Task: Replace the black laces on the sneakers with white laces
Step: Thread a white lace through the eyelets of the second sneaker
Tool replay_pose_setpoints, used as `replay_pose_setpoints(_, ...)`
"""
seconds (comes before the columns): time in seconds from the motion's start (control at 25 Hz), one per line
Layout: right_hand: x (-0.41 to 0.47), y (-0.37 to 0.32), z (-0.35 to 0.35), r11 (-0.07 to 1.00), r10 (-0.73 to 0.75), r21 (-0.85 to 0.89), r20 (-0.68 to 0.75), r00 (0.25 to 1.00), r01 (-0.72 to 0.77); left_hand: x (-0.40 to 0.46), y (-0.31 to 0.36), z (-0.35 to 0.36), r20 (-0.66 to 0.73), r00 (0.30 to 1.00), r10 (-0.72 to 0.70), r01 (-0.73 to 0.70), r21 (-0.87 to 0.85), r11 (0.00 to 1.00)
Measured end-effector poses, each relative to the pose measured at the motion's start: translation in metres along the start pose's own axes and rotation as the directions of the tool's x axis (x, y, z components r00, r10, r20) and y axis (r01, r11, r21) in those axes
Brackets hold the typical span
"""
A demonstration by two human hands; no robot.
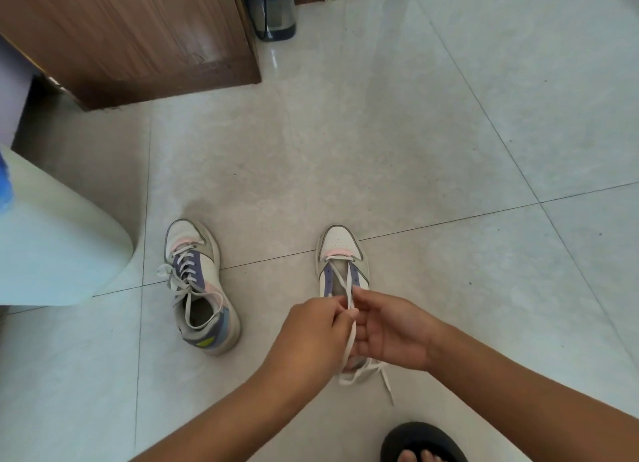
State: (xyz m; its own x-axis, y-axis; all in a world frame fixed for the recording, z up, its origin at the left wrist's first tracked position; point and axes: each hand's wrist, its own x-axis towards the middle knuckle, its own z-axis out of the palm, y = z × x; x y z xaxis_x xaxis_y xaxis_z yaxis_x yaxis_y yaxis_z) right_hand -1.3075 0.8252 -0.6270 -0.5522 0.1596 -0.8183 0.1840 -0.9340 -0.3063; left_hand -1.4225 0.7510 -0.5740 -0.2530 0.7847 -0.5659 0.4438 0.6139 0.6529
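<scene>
Pale glossy tiled floor (415, 133), brown wooden cabinet (131, 36), grey water jug (269, 8) beside it.

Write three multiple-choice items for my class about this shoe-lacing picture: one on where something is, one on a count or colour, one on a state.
1. Where is the fully laced sneaker?
A. left of the sneaker being laced
B. on the wooden cabinet
C. in the person's lap

2. What colour is the lace in the hands?
A. black
B. white
C. red

3. How far is the right-side sneaker laced?
A. fully laced and tied
B. only its lowest eyelets
C. no lace at all

Answers:
1 A: it lies on the floor to the left.
2 B: the left hand and right hand pinch a white lace.
3 B: the lace crosses near the toe, its ends trailing loose.
</scene>
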Motion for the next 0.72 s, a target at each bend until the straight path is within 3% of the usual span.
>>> replay_pose_setpoints(0.12,0.005,0.000,0.000,0.997,-0.054,0.052,-0.045,0.998,0.056,0.001,-0.002,-0.010,-0.079,0.993,0.088,-0.073,0.175,0.982)
replay_pose_setpoints(0.28,-0.002,-0.011,-0.020,0.986,-0.122,0.092,-0.143,0.982,0.136,0.015,-0.016,-0.044,-0.044,0.999,-0.019,0.019,-0.003,1.000)
replay_pose_setpoints(0.44,-0.026,-0.042,-0.050,0.899,-0.387,-0.336,-0.308,0.869,0.281,0.030,-0.041,-0.086,-0.118,0.992,-0.053,0.042,-0.096,0.994)
replay_pose_setpoints(0.56,-0.046,-0.063,-0.083,0.750,-0.488,-0.627,-0.312,0.815,0.209,0.027,-0.067,-0.108,-0.068,0.997,-0.045,0.053,0.122,0.991)
replay_pose_setpoints(0.6,-0.053,-0.068,-0.095,0.709,-0.478,-0.689,-0.311,0.822,0.152,0.023,-0.076,-0.111,-0.070,0.998,0.003,0.017,0.274,0.962)
replay_pose_setpoints(0.64,-0.059,-0.073,-0.108,0.664,-0.454,-0.743,-0.315,0.833,0.081,0.016,-0.088,-0.111,-0.075,0.989,0.129,-0.075,0.497,0.865)
replay_pose_setpoints(0.72,-0.069,-0.082,-0.135,0.564,-0.391,-0.821,-0.360,0.847,-0.088,0.001,-0.113,-0.105,0.065,0.931,0.359,-0.263,0.801,0.537)
